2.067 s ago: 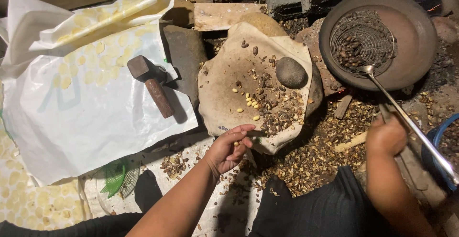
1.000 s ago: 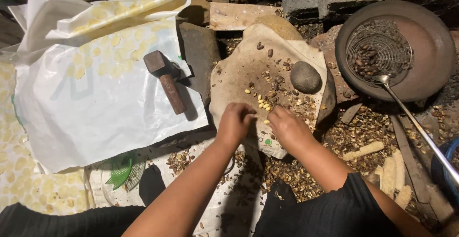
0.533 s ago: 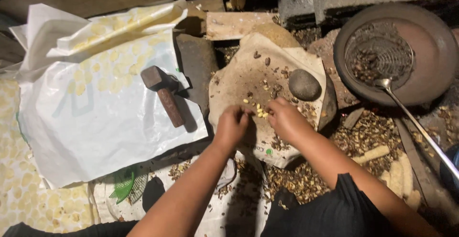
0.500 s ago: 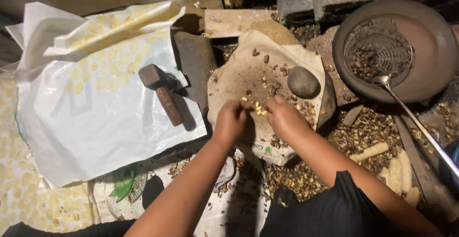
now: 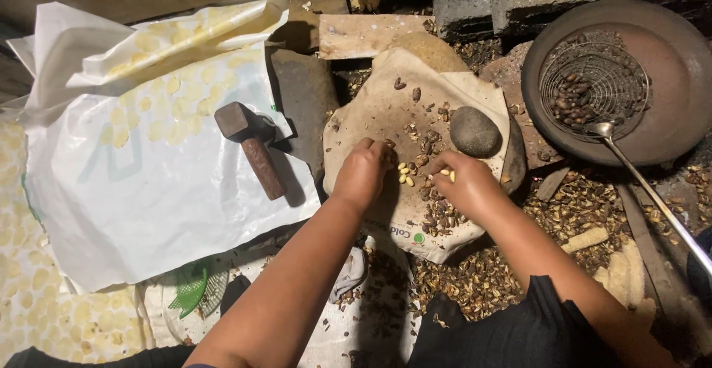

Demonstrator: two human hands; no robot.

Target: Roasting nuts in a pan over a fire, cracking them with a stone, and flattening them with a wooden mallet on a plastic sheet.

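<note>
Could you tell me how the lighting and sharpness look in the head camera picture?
Head view: light falls hard on the white sack, with the hammer casting a shadow rightward; top edge and corners sink into dark; both hands look sharp, no obvious blur.

hammer (image 5: pixel 249 145), white sack (image 5: pixel 148 190), wire skimmer (image 5: pixel 593 90)

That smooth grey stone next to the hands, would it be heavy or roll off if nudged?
The grey stone looks solid, so probably heavy for its size. Its rounded, smooth shape might rock or roll if pushed, though the cloth-covered slab beneath looks fairly flat. Likely not fragile.
</note>
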